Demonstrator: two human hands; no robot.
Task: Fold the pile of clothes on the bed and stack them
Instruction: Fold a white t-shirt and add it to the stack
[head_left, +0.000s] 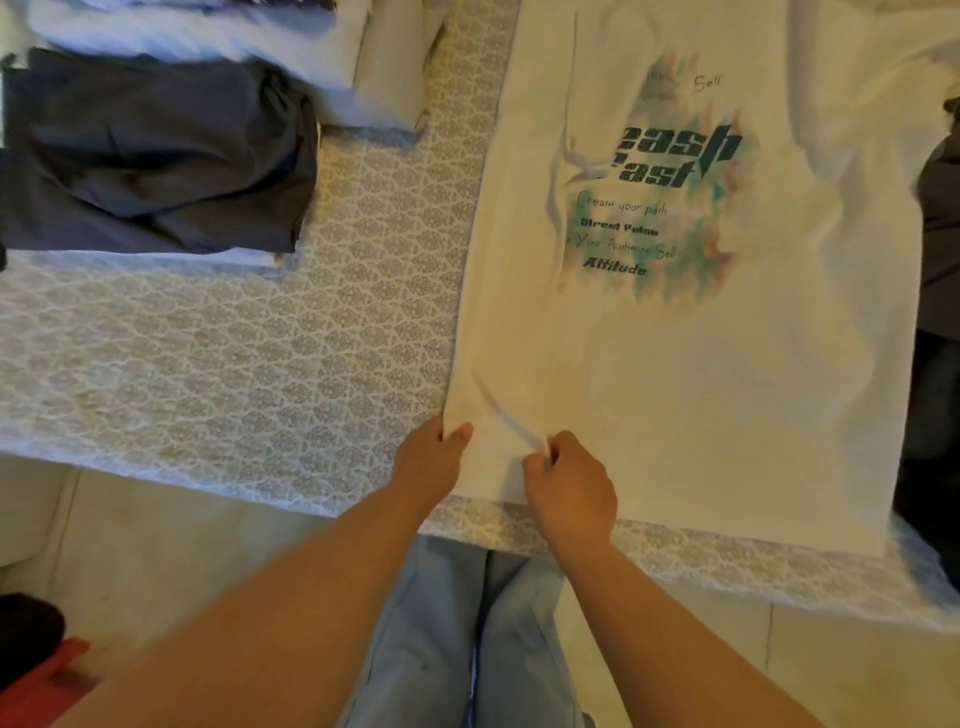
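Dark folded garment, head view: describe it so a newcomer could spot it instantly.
Start at the patterned bedspread and go to its far-left side, away from the white printed T-shirt both hands work on. The dark folded garment tops a small stack there, the only navy-grey piece among pale folded clothes.

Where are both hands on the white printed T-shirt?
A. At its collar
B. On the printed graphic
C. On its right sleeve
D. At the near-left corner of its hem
D: the left hand and right hand pinch the white T-shirt at its near-left hem corner.

White T-shirt with teal print, dark grey folded garment, seemingly grey-patterned bedsheet.
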